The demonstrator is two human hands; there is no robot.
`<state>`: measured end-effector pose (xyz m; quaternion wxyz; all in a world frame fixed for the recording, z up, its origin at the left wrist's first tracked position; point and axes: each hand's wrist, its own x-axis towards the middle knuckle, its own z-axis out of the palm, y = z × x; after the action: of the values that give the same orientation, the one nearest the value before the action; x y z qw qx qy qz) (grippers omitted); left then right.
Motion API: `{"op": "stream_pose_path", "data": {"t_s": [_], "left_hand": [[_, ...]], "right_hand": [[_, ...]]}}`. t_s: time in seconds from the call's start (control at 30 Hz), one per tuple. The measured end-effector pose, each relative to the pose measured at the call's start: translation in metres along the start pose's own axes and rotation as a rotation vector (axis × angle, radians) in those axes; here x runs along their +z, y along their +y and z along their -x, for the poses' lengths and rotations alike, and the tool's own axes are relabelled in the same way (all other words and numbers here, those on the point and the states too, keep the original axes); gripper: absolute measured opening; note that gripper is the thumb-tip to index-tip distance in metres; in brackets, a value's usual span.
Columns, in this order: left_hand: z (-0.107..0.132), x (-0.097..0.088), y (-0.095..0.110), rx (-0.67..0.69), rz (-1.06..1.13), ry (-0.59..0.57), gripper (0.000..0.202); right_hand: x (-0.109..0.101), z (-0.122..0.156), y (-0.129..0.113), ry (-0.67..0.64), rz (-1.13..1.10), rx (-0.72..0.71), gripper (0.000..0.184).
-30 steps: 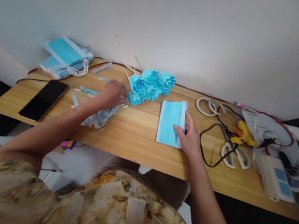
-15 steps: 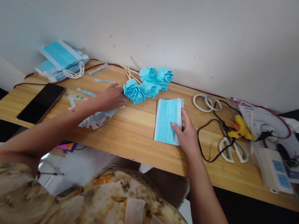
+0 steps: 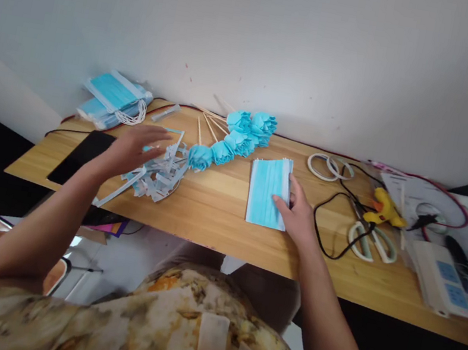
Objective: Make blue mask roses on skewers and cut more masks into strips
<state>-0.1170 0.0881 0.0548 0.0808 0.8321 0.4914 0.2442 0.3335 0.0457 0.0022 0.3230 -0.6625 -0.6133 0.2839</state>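
My right hand (image 3: 299, 218) grips the right edge of a light-blue stack of face masks (image 3: 269, 193), thumb on top, with the masks flat on the table. My left hand (image 3: 135, 148) is open, fingers stretched out over a loose heap of white and pale-blue cut strips (image 3: 161, 177). Nothing shows in its fingers. Between the hands, several blue flowers (image 3: 240, 140) on thin wooden sticks lie in a slanting row; the nearest flower (image 3: 199, 157) touches the heap of strips.
Behind my left hand lie a black phone (image 3: 78, 156) and a pile of masks (image 3: 115, 94) with white ear loops. To the right are tape rolls (image 3: 323, 167), scissors (image 3: 371, 244), a yellow glue gun (image 3: 384, 207) with a black cord, and a white power strip (image 3: 441, 281).
My left hand has moved left, away from the flowers to over the strips, and its fingers have opened. The strips are gathered closer, and the flowers are more spread out. My right hand keeps its grip.
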Motion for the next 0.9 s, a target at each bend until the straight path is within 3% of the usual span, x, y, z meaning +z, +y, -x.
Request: {"op": "stream_pose_path", "data": {"t_s": [0.1, 0.2, 0.27, 0.37, 0.47, 0.6, 0.7, 0.83, 0.9], "left_hand": [[0.023, -0.011, -0.013, -0.162, 0.202, 0.096, 0.064], [0.034, -0.007, -0.019, -0.208, 0.466, 0.064, 0.075], [0.034, -0.001, -0.018, -0.207, 0.512, 0.054, 0.076], [0.023, 0.007, -0.01, -0.195, 0.387, 0.068, 0.068], [0.007, 0.012, 0.003, -0.098, 0.181, 0.055, 0.059], [-0.02, 0.023, 0.019, 0.137, 0.029, -0.091, 0.059], [-0.041, 0.035, 0.029, 0.236, -0.056, -0.164, 0.063], [-0.061, 0.045, 0.034, 0.235, -0.133, -0.278, 0.062], [-0.066, 0.044, 0.033, 0.196, -0.132, -0.282, 0.06]], "right_hand": [[0.0, 0.0, 0.0, 0.001, 0.007, -0.015, 0.079], [0.0, -0.001, 0.0, 0.004, 0.029, -0.003, 0.079], [0.0, -0.001, 0.0, 0.004, 0.025, 0.008, 0.079], [0.001, -0.002, 0.001, 0.008, 0.003, -0.004, 0.079], [0.001, -0.002, 0.003, 0.015, -0.008, -0.024, 0.079], [0.001, -0.002, 0.003, 0.022, 0.004, -0.031, 0.078], [0.0, -0.002, 0.001, 0.021, 0.011, -0.041, 0.078], [-0.001, 0.0, -0.002, 0.005, 0.013, -0.041, 0.079], [-0.002, 0.001, -0.003, 0.003, 0.031, -0.04, 0.079]]}}
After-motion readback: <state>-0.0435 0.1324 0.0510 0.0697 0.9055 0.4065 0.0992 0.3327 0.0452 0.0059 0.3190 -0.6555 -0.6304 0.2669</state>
